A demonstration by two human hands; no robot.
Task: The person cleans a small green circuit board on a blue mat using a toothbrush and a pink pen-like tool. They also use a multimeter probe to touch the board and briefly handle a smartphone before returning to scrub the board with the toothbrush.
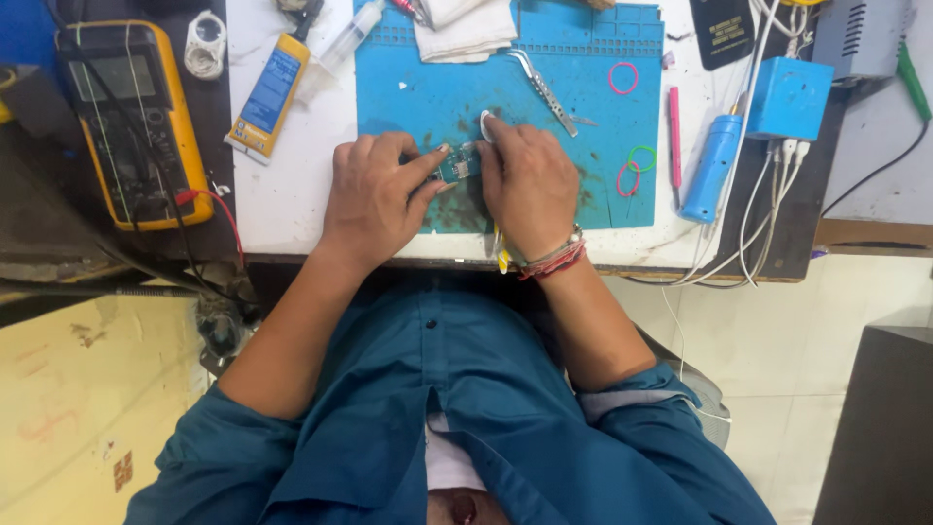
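A white workbench (292, 194) carries a blue work mat (544, 126), stained dark near its front edge, and on that stained patch both hands meet over a small circuit board (459, 167). The left hand (374, 199) rests on the mat with its fingers curled, thumb and forefinger pinching the left side of the board and holding it flat. The right hand (530, 185), with red thread and a bracelet at the wrist, lies over the right side of the board, its fingertips pressed on it beside a small pale thing whose kind I cannot tell. To the far left, off the white top, a yellow multimeter (131, 122) lies face up with a red lead beside it. At the right edge a blue box (789, 97) has white cables running out of it, and a blue cylinder-shaped tool (709, 167) lies just below. A yellow and blue tube (269, 94) lies left of the mat, with a small clear bottle (350, 37) near it; what is inside it cannot be made out. A folded white cloth (465, 29) and metal tweezers (544, 89) lie on the mat's far half, a pink pen (673, 131) on its right margin, and coloured rubber bands (632, 170) are scattered near it.
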